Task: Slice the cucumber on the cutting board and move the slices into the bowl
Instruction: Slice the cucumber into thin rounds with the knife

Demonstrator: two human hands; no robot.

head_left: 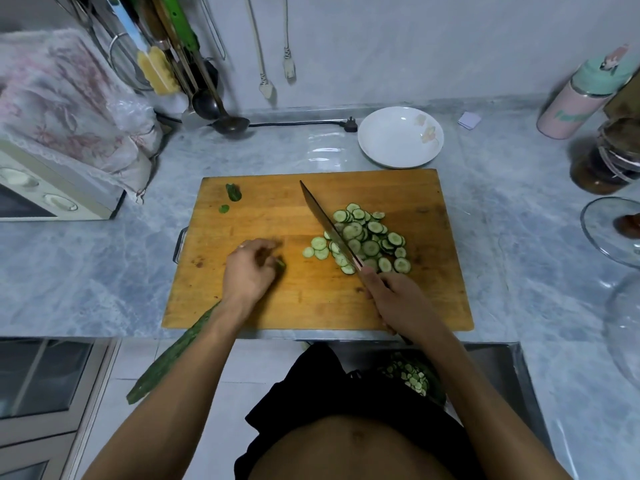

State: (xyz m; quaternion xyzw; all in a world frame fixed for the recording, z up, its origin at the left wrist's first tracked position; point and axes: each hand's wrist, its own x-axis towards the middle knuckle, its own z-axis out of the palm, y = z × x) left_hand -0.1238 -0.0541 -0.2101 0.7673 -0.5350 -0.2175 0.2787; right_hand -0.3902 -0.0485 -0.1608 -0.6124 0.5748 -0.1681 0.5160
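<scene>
A wooden cutting board (277, 306) lies on the counter. My left hand (251, 268) grips a long dark green cucumber (173, 355) near its cut end; the rest runs down-left under my forearm and past the board's front edge. My right hand (394, 299) holds the handle of a knife (325, 223), whose blade points away and left, lying over a heap of cucumber slices (363, 240) on the board's right half. A white bowl (381, 150) with a flower print stands just behind the board, with nothing in it.
Two small cucumber end pieces (232, 192) lie at the board's far left. An oven under a cloth (52, 188) stands left, ladles (228, 123) at the back, a bottle (581, 98), a jar (606, 161) and glass dishes (609, 230) right. More slices (410, 375) show below the counter edge.
</scene>
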